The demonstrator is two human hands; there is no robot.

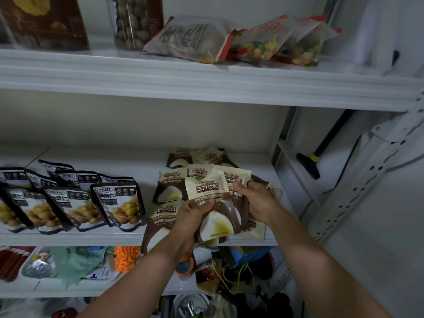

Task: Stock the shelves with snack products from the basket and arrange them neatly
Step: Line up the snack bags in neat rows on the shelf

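Snack packets: cream-and-brown, heaped loosely on the right half of the middle shelf; the front one is held upright over the heap, with others overlapping beneath and behind it
Left hand: fingers curled round the lower left of the front packet, thumb on its face
Right hand: fingers curled round the right edge of the packets just behind
Risk of sliding: the packets look slick and lie overlapped; the front ones overhang the shelf lip, so a nudge could tip them onto the clutter below
Risk of a crooked row: the heap has no clear lines; pulling one packet may drag its neighbours askew
Neighbours: black-and-yellow packets stand in leaning rows just to the left; a sweep that way could topple them
In the way: the upper shelf caps the space overhead; the perforated post closes the right side
Basket: not in view
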